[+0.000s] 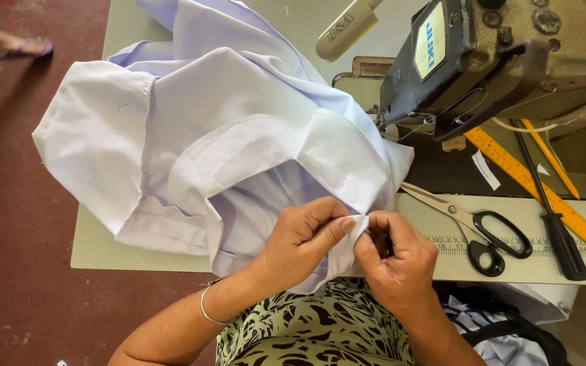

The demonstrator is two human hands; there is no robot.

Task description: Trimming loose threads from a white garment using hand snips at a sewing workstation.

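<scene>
Pale lilac cotton cloth, a sewn garment with stitched hems and a folded panel [239, 135], lies heaped over the left part of the grey-green sewing table [96, 251] and spills off its near edge toward the person's lap. A small fold of that cloth at the near edge is pinched between both hands. The left hand [303, 237] closes thumb and forefinger tight on the fold from the left; a thin silver bangle [206, 313] circles its wrist. The right hand [395, 254] grips the same fold from the right, fingers curled in close, with a small dark thing half hidden between them that cannot be made out. The two hands touch at the thumbs.

Just right of the right hand, a pair of steel scissors with black loop handles [483, 230] lies on the table, blades pointing toward the cloth. Beside them rests a black-handled screwdriver [557, 224], and behind it a long yellow-orange ruler [530, 179] lies at a slant. A worn dark industrial sewing machine [503, 54] stands at the upper right, the cloth reaching up to its needle area. Below the hands shows the person's black-and-cream patterned top [313, 332]. A dark red floor [15, 257] runs along the left.
</scene>
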